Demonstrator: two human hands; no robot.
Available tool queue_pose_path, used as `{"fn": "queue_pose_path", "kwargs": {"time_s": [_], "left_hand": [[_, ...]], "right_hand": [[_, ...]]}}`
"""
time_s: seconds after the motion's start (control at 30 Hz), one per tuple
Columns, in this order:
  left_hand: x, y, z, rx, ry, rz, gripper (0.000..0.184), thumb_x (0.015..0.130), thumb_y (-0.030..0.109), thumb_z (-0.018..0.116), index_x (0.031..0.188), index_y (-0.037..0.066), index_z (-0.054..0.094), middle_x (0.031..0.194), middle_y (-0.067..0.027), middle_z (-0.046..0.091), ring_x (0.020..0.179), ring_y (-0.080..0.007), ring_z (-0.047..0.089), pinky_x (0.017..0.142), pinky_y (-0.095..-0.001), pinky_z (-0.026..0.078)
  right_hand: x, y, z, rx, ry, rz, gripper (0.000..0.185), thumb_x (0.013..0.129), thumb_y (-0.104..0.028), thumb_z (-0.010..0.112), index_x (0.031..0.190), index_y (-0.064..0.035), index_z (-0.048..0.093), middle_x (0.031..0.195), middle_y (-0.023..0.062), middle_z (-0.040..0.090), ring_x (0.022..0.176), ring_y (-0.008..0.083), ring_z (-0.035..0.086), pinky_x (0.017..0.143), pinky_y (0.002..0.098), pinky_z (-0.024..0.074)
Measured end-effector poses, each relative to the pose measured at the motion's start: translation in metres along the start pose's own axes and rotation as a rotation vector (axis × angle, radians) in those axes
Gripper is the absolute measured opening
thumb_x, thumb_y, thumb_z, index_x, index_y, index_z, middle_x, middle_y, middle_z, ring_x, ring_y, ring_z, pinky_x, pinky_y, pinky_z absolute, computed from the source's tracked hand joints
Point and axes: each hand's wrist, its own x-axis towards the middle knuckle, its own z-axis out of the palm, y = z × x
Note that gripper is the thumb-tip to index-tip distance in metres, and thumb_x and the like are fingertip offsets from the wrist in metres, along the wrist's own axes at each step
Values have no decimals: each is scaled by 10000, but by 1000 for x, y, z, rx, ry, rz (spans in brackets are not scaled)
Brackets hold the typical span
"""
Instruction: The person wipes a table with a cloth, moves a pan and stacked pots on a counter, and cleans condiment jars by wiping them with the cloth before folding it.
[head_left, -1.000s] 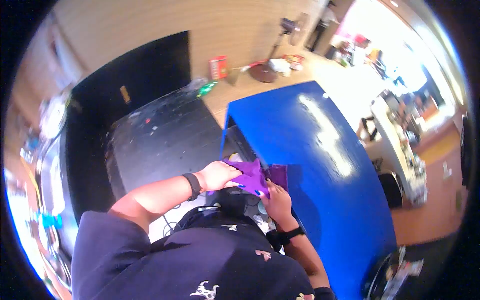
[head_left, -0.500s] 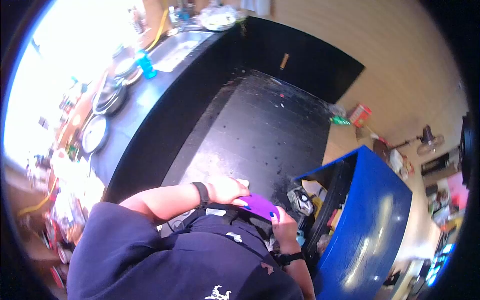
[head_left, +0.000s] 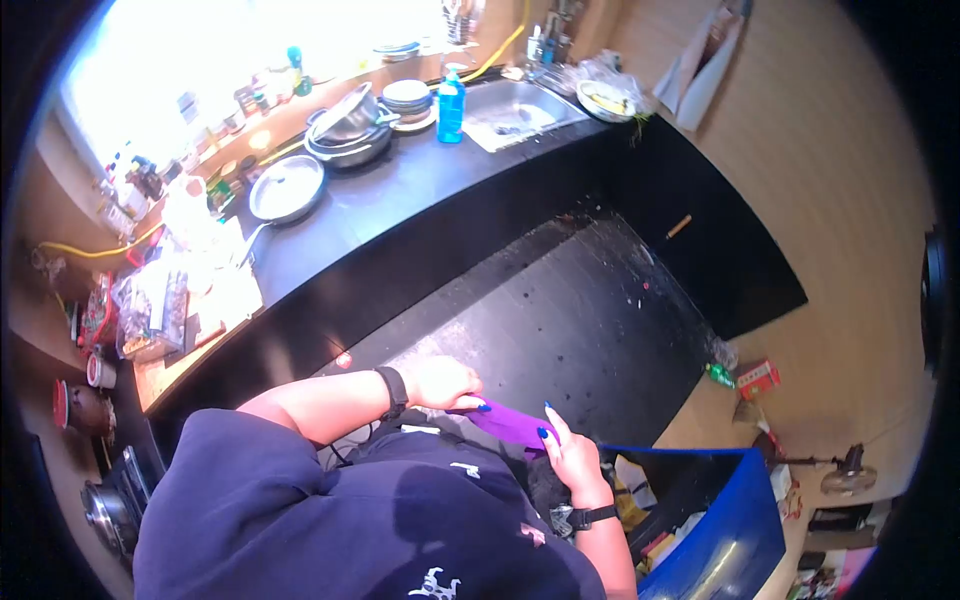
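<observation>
A purple cloth (head_left: 512,424) stretches between my two hands, low in front of my waist. My left hand (head_left: 445,384) is closed on its left end, with a dark band on the wrist. At the right end, my right hand (head_left: 573,458) pinches the cloth between thumb and fingers, and a black watch sits on that wrist. The middle of the cloth looks smooth, and its lower edge lies against the dark clothing.
A black counter (head_left: 370,215) carries a lidded pan (head_left: 287,188), pots (head_left: 350,140), a blue soap bottle (head_left: 451,108) and a sink (head_left: 510,112). To the right stands an open blue cabinet (head_left: 740,520) with items inside. A fan (head_left: 849,477) is beyond it.
The view has swung left, bringing the counter and sink into sight and moving the blue cabinet to the lower right. The purple cloth, crumpled earlier, is now drawn out between both hands.
</observation>
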Motion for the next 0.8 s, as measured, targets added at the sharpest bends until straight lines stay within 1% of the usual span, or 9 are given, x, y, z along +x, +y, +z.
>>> {"fn": "queue_pose_path", "kwargs": {"time_s": [0.07, 0.1, 0.2, 0.33, 0.37, 0.47, 0.5, 0.7, 0.8], "left_hand": [[-15, -31, -13, 18, 52, -52, 335, 871, 375, 513, 803, 58, 598, 802, -121, 605, 783, -322, 586, 690, -400, 465], [-24, -44, -19, -8, 220, 17, 329, 867, 375, 519, 780, 68, 601, 754, -121, 602, 741, -327, 586, 655, -406, 461], [-45, -82, -42, -41, 250, -73, 319, 859, 376, 530, 786, 74, 601, 712, -131, 590, 703, -334, 583, 631, -414, 456], [-74, -133, -65, -77, 295, -141, 305, 853, 371, 539, 793, 75, 585, 702, -139, 580, 686, -339, 576, 614, -415, 452], [-84, -145, -67, -72, 302, -161, 294, 853, 363, 540, 797, 77, 582, 717, -137, 583, 689, -339, 577, 612, -418, 453], [-116, -187, -71, -49, 353, -217, 266, 851, 343, 542, 812, 81, 576, 749, -132, 585, 696, -339, 579, 609, -426, 453], [-127, -200, -68, -46, 383, -233, 262, 849, 339, 544, 818, 81, 575, 752, -132, 581, 698, -339, 579, 609, -428, 454], [-160, -231, -77, -125, 535, -420, 189, 841, 270, 577, 876, 86, 604, 779, -96, 586, 732, -314, 588, 642, -404, 470], [-160, -249, -86, -171, 576, -568, 175, 834, 240, 576, 900, 80, 602, 801, -90, 593, 763, -306, 586, 670, -402, 470]], "right_hand": [[33, -24, -2, 1, 63, -60, 501, 878, -296, 530, 1341, -160, 394, 722, 173, 630, 653, 361, 609, 593, 444, 480], [50, -35, -2, 1, 92, -91, 520, 879, -283, 530, 1358, -158, 369, 713, 173, 627, 642, 365, 607, 588, 447, 479], [96, -69, -5, -4, 34, -144, 557, 877, -238, 534, 1384, -157, 321, 684, 174, 615, 610, 374, 595, 570, 458, 472], [165, -107, 4, 11, 34, -244, 514, 877, -182, 518, 1366, -198, 359, 653, 170, 597, 595, 369, 585, 556, 459, 464], [183, -119, 5, 31, 6, -225, 416, 880, -167, 505, 1292, -201, 452, 712, 162, 618, 647, 364, 599, 582, 451, 474], [239, -144, 21, 165, -14, -420, 306, 884, -164, 498, 1189, -170, 527, 795, 156, 637, 719, 359, 612, 624, 437, 487], [255, -164, 16, 183, -70, -394, 243, 880, -151, 503, 1118, -144, 555, 859, 151, 645, 776, 344, 625, 659, 418, 497], [347, -209, 23, 366, -238, -404, 218, 879, -126, 513, 1086, -120, 581, 862, 155, 648, 797, 327, 638, 695, 383, 504], [416, -217, 35, 393, -285, -580, 209, 888, -132, 509, 1080, -107, 587, 879, 158, 647, 813, 330, 636, 703, 373, 502]]}}
